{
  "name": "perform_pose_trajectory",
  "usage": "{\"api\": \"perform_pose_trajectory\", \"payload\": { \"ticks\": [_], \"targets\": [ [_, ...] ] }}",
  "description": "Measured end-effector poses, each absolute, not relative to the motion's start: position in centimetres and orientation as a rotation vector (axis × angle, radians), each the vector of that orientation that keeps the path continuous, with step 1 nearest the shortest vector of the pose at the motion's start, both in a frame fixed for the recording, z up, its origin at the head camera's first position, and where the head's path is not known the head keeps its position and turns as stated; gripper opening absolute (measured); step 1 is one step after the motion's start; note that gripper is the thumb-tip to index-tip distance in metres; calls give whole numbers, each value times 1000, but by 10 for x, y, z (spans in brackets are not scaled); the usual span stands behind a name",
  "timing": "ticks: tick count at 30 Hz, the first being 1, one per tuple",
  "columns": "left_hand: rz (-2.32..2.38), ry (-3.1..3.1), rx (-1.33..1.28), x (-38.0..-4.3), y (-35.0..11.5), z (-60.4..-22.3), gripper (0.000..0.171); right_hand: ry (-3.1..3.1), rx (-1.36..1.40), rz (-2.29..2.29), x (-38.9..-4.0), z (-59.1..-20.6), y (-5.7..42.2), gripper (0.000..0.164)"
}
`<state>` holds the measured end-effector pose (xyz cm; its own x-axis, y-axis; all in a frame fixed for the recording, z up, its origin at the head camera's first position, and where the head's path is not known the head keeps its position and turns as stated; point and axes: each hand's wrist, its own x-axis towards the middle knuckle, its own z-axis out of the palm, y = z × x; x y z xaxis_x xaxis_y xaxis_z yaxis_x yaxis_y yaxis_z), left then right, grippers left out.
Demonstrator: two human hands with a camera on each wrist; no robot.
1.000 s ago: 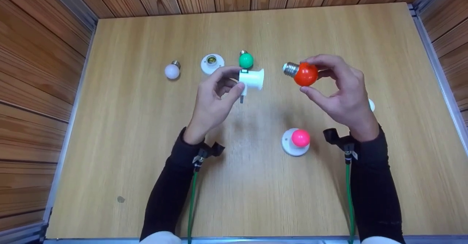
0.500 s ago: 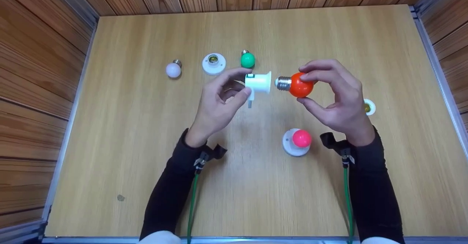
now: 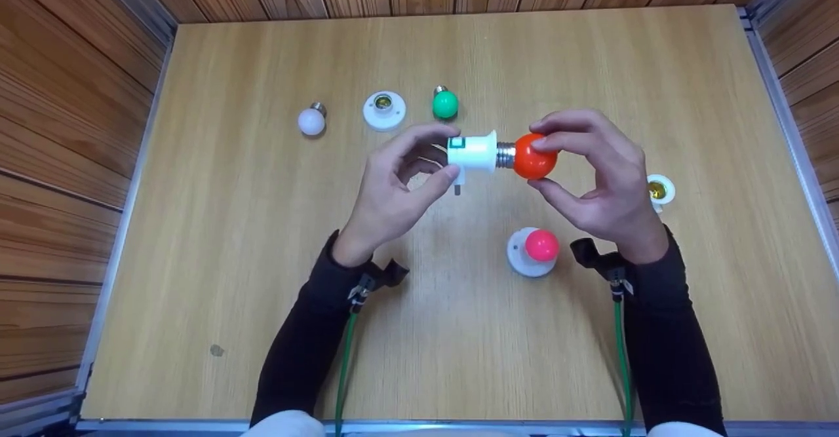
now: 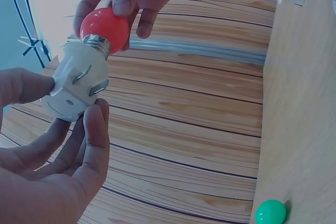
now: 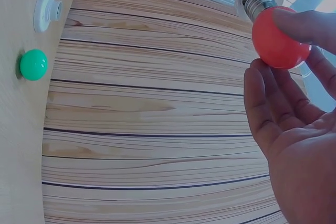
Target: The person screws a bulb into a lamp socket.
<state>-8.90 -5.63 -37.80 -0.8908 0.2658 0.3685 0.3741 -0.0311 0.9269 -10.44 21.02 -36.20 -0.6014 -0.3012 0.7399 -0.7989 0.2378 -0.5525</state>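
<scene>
Above the table, my left hand (image 3: 393, 191) grips a white plug-in lamp socket (image 3: 473, 151) between thumb and fingers; its two flat prongs (image 4: 98, 87) show in the left wrist view. My right hand (image 3: 600, 175) pinches a red light bulb (image 3: 535, 156) by its globe. The bulb's metal screw base (image 5: 258, 4) sits partly inside the socket's mouth, in line with it, with several threads still showing. How far the threads engage cannot be told.
On the table (image 3: 275, 280) lie a white bulb (image 3: 311, 121), a round white socket base (image 3: 384, 111) and a green bulb (image 3: 445, 105). Nearer stands a pink bulb (image 3: 542, 246) on a round white base (image 3: 524, 266). Another white socket (image 3: 661, 189) lies beyond my right wrist.
The red bulb has moved left and down while the socket moved slightly right. The gap between them has closed, and the bulb's base has entered the socket's mouth.
</scene>
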Motion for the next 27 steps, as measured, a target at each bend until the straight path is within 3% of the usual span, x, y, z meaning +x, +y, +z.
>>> {"api": "perform_pose_trajectory", "payload": {
  "ticks": [27],
  "targets": [
    [-2083,-2164,-761,-90,-50,-382,44,-1989,1072,1546,-106,-363,212,32]
  ]
}}
